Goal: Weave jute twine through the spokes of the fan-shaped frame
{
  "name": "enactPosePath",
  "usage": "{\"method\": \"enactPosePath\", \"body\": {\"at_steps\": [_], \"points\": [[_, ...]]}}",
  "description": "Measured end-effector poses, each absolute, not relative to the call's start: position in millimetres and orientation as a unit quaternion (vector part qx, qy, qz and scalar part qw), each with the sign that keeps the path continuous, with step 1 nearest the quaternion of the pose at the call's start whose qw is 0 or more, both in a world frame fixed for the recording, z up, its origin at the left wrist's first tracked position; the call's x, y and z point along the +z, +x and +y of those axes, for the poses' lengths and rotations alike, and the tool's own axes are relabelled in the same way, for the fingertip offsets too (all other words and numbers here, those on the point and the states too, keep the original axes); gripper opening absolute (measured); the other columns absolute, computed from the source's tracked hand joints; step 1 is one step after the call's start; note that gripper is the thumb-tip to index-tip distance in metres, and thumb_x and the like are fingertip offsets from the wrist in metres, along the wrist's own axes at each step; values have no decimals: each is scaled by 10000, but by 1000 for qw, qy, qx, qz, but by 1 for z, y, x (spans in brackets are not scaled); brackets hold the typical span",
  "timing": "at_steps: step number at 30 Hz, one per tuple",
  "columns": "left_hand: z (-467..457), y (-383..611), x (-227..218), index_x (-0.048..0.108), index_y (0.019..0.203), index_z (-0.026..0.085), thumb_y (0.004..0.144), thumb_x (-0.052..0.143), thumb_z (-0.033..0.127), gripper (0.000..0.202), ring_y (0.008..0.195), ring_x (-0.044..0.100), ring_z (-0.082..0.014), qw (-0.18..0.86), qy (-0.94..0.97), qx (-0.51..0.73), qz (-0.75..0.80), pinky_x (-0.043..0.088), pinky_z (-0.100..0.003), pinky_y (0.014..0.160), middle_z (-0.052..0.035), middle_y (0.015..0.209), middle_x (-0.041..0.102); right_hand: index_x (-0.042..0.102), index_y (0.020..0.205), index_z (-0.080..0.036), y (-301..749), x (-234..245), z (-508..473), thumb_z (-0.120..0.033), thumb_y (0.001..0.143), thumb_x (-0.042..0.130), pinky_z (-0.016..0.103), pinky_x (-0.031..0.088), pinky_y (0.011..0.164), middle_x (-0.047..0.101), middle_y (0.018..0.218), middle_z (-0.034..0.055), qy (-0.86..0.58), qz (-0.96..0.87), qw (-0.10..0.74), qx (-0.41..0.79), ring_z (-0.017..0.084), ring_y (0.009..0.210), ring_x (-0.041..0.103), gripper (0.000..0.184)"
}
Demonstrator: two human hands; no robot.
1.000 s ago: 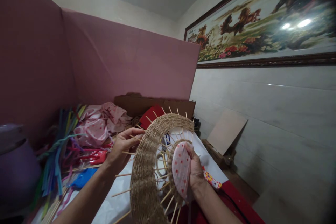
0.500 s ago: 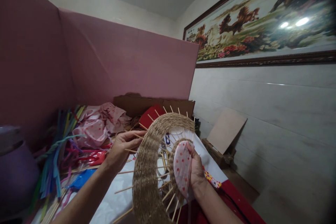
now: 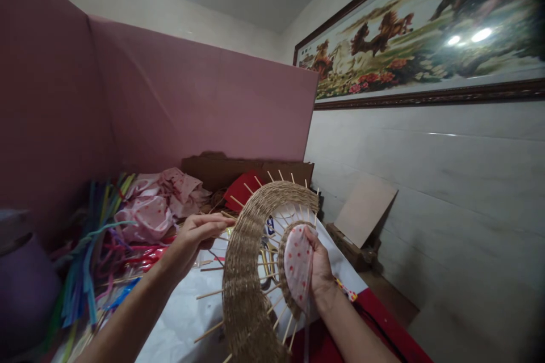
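A fan-shaped woven straw piece (image 3: 244, 272) is held up in front of me, its broad brown band curving over thin wooden sticks that radiate past the outer edge. At its centre is a half-round covered in white cloth with red dots (image 3: 297, 261), rimmed by a narrower woven band. My right hand (image 3: 320, 264) is closed around this cloth-covered centre, thumb on the near face. My left hand (image 3: 202, 231) has its fingers stretched out, the tips touching the sticks at the band's upper left edge. Through the gaps between sticks, yellow-handled scissors (image 3: 267, 258) show on the table.
On the left lie dotted pink cloth (image 3: 149, 215), a bundle of coloured strips (image 3: 87, 261) and red plastic packets (image 3: 147, 258). A purple container (image 3: 23, 289) stands at far left. Behind are cardboard (image 3: 242, 167) and a pink partition (image 3: 204, 96). A board (image 3: 366, 210) leans at right.
The woven piece has shifted slightly right and turned a little. My left fingers have straightened along the sticks; my right hand keeps its hold.
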State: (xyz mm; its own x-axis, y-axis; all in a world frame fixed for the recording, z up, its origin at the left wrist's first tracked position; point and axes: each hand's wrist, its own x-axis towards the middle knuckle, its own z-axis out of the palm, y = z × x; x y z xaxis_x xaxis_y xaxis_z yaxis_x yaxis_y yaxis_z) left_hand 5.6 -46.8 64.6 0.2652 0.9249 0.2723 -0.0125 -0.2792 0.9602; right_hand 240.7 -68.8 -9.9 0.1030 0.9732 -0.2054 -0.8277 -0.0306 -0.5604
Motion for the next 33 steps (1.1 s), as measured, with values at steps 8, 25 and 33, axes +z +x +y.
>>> {"method": "enactPosePath", "body": {"at_steps": [8,25,33], "points": [[-45,4,66,695,733,167,677,528,205,180,646,498,-136,283,742,476,379,366,-235,589,-22,668,561,618,684,-156,243,-14,-64,-310,621,631,293,494,548,666,579,19,-281,-120,694,652,163,488,601,167],[-60,19,59,627,700,207,787,447,231,201,650,505,-159,-245,787,309,473,272,-258,515,-29,684,529,622,748,-153,243,-22,-59,-330,636,634,304,489,605,677,641,27,-294,-132,697,641,171,556,615,210],[-54,15,59,626,720,187,776,467,210,170,641,520,-140,-149,797,394,432,354,-240,583,-20,686,555,618,713,-178,243,-16,-60,-297,612,636,300,500,609,678,634,-3,-297,-116,728,607,169,561,621,156]]}}
